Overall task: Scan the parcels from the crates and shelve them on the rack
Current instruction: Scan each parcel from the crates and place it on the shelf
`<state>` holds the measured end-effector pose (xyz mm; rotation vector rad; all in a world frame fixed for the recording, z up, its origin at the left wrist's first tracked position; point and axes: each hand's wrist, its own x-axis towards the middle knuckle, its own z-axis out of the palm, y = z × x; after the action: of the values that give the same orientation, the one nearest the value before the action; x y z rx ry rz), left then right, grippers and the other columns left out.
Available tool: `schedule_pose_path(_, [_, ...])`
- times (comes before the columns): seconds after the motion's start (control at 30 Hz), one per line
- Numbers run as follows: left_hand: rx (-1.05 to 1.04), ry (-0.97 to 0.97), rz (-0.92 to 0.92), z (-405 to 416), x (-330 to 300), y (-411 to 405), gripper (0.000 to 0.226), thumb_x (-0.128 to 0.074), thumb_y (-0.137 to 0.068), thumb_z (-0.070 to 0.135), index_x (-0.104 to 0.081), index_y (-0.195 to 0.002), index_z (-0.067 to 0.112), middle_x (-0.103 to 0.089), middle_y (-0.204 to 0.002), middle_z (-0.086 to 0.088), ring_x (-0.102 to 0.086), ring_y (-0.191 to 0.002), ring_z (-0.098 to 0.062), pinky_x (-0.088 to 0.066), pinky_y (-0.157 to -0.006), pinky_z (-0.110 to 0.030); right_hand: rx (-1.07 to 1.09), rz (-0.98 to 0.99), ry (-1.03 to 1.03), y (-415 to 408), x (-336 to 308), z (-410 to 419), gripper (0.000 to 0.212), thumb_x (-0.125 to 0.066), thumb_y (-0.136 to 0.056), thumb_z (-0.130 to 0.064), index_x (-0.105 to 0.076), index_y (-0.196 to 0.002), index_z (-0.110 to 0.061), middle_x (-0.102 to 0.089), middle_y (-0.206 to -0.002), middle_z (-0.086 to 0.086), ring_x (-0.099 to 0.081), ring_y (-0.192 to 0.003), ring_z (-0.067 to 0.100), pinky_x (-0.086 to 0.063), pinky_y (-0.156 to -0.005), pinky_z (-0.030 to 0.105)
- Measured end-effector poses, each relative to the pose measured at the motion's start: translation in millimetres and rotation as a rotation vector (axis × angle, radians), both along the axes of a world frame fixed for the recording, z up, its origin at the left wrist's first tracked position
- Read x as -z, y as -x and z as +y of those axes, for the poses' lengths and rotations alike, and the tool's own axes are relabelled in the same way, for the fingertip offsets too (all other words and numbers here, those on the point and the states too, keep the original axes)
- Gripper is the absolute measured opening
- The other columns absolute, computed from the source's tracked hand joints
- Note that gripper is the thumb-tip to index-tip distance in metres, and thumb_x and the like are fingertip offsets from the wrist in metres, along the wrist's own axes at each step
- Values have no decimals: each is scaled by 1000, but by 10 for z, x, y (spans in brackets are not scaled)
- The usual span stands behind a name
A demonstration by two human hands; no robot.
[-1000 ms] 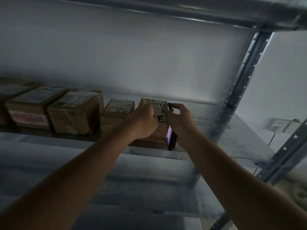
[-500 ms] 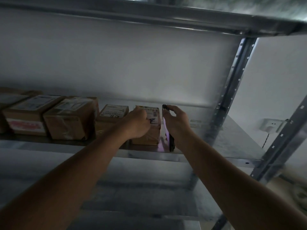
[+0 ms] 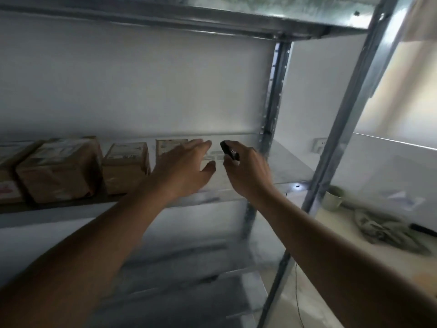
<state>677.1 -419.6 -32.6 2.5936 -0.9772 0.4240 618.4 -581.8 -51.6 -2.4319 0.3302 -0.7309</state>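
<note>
A row of brown cardboard parcels stands on the metal rack shelf [image 3: 288, 171]. The rightmost small parcel [image 3: 169, 146] is partly hidden behind my left hand [image 3: 186, 166], whose fingers are spread straight and hold nothing. A second small parcel [image 3: 126, 166] and a bigger taped one [image 3: 59, 171] sit to its left. My right hand [image 3: 248, 171] grips a black handheld scanner [image 3: 229, 150] just right of the left hand, above the bare part of the shelf.
The rack's upright posts [image 3: 272, 110] rise at the right, with an upper shelf [image 3: 212, 17] overhead and lower shelves below. Beyond the rack at right, a green mug [image 3: 333, 197] and a crumpled cloth [image 3: 383, 228] lie on a pale surface.
My left hand has let go of the rightmost parcel, opened and drawn back. The view has swung to the right, and the scanner is tilted away from the parcel.
</note>
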Motion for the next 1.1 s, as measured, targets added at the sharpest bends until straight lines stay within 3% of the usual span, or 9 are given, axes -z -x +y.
schedule_pose_path(0.13, [127, -12, 22, -252, 18, 280, 62, -52, -104, 48, -44, -159, 20, -44, -163, 0, -48, -144, -26, -44, -114, -43, 75, 44, 43, 472, 67, -220, 39, -55, -108, -32, -56, -147, -38, -68, -135, 8, -67, -109, 29, -58, -96, 51])
schedule_pose_path(0.2, [174, -47, 26, -421, 40, 452, 61, -52, -104, 48, -45, -158, 20, -44, -164, -1, -47, -145, -26, -44, -114, -45, 113, 51, 50, 734, 99, -353, 40, -54, -108, -33, -55, -149, -37, -67, -134, 9, -67, -103, 27, -58, -95, 52])
schedule_pose_path(0.3, [241, -82, 22, -711, 65, 715, 64, -50, -104, 52, -42, -159, 21, -41, -165, 0, -43, -149, -26, -42, -117, -49, 175, 39, 74, 1137, 148, -592, 42, -56, -108, -32, -57, -150, -35, -68, -130, 10, -64, -97, 24, -58, -92, 48])
schedule_pose_path(0.4, [308, -85, 17, -1072, 80, 1050, 65, -49, -104, 56, -42, -159, 22, -44, -164, 2, -45, -147, -25, -43, -115, -47, 235, 40, 72, 1596, 206, -889, 43, -58, -107, -33, -58, -150, -36, -69, -130, 10, -67, -105, 29, -56, -87, 40])
schedule_pose_path(0.53, [413, -112, 31, -1638, 179, 1661, 65, -49, -102, 61, -42, -158, 27, -47, -161, 4, -51, -141, -25, -45, -108, -44, 347, 61, 92, 2375, 307, -1317, 42, -57, -106, -35, -59, -148, -38, -70, -127, 13, -68, -105, 34, -44, -79, 35])
schedule_pose_path(0.63, [479, -153, 36, -2081, 281, 2203, 66, -47, -102, 64, -41, -159, 30, -45, -162, 6, -49, -143, -23, -45, -111, -46, 422, 151, 107, 3044, 377, -1635, 45, -55, -106, -38, -56, -151, -39, -68, -134, 11, -67, -111, 36, -54, -88, 41])
schedule_pose_path(0.77, [610, -183, 66, -2657, 391, 3006, 66, -44, -103, 65, -40, -159, 29, -46, -162, 6, -47, -144, -20, -45, -114, -48, 536, 263, 97, 3982, 451, -2043, 48, -55, -107, -40, -53, -154, -37, -66, -136, 12, -64, -117, 40, -53, -99, 49])
schedule_pose_path(1.1, [918, -221, 81, -4019, 610, 4768, 66, -42, -101, 66, -45, -155, 30, -49, -158, 6, -49, -142, -20, -50, -106, -49, 799, 301, -42, 5977, 672, -2775, 48, -54, -105, -39, -55, -153, -33, -64, -137, 13, -62, -120, 42, -52, -102, 53])
